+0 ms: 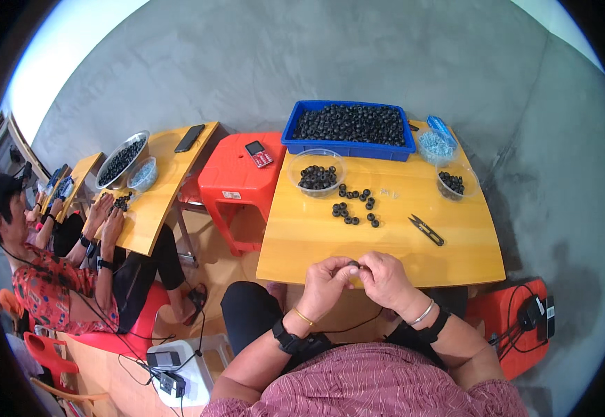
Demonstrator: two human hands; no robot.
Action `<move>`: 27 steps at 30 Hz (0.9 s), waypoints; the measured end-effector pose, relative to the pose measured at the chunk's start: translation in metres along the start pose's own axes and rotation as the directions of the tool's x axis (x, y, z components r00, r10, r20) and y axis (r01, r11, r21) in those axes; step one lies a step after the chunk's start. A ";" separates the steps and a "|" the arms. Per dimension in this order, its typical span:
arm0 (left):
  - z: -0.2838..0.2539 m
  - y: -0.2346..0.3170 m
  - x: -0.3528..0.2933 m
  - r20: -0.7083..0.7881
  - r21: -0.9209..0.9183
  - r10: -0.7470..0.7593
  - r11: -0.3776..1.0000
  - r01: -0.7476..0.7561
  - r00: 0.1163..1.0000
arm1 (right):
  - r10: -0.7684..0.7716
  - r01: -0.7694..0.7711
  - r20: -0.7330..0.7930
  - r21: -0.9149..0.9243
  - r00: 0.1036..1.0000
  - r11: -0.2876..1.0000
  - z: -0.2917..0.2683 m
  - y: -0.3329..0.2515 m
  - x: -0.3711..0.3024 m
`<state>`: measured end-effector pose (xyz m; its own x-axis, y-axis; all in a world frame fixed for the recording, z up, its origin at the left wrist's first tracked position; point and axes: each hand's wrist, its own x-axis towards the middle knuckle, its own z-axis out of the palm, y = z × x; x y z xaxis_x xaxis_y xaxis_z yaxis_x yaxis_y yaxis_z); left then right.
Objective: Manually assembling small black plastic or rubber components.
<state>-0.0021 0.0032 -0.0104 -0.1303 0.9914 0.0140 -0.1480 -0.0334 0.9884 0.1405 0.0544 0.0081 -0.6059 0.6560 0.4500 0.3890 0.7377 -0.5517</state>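
Note:
My left hand (325, 283) and my right hand (386, 279) meet at the near edge of the wooden table (309, 250). Between their pinched fingertips is a small black round piece (354, 263), mostly covered by the fingers. It looks like the loose black bead-like pieces (345, 213) scattered on the tabletop. Beyond these, a clear round bowl (291, 171) holds more of them. Thread snips (426, 230) lie to the right of the loose pieces. A few tiny clear bits (388, 193) lie near the middle.
At the back stands a blue tray (348, 148) heaped with black pieces. To its right is a tub of pale blue bits (437, 146); nearer, another clear bowl (475, 186) holds black pieces. A red stool (236, 177) carries a phone (259, 154). Another person (59, 278) works at the left.

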 end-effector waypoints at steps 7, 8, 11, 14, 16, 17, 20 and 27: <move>-0.003 -0.015 0.018 0.042 0.461 0.370 0.817 -0.347 0.928 | -0.099 0.097 -0.053 -0.055 0.994 0.994 0.009 0.022 0.000; -0.004 -0.017 0.020 0.105 0.519 0.397 0.760 -0.391 0.912 | -0.097 0.094 -0.053 -0.056 0.994 0.994 0.009 0.024 -0.002; -0.008 -0.023 0.025 0.207 0.615 0.464 0.623 -0.483 0.861 | -0.125 0.128 0.031 -0.141 0.992 0.982 0.008 0.030 -0.004; -0.004 -0.021 0.024 0.251 0.674 0.505 0.521 -0.523 0.826 | -0.053 0.053 -0.009 -0.021 0.999 0.998 0.010 0.037 -0.002; -0.002 -0.021 0.023 0.253 0.698 0.506 0.495 -0.518 0.825 | 0.044 -0.037 0.038 -0.164 0.998 0.986 0.015 0.040 -0.002; -0.002 -0.023 0.023 0.244 0.708 0.517 0.484 -0.515 0.820 | 0.043 -0.037 0.035 -0.165 0.998 0.986 0.017 0.038 -0.003; -0.004 -0.028 0.022 0.238 0.723 0.526 0.466 -0.510 0.817 | 0.052 -0.048 0.007 -0.246 0.999 0.968 0.020 0.028 -0.003; -0.003 -0.025 0.021 0.261 0.741 0.516 0.435 -0.512 0.816 | 0.070 -0.059 0.030 -0.283 0.997 0.957 0.022 0.026 -0.004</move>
<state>-0.0046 0.0248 -0.0352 0.0737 0.8249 0.5605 0.7286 -0.4283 0.5345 0.1380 0.0675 -0.0232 -0.5980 0.7009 0.3888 0.6043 0.7129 -0.3557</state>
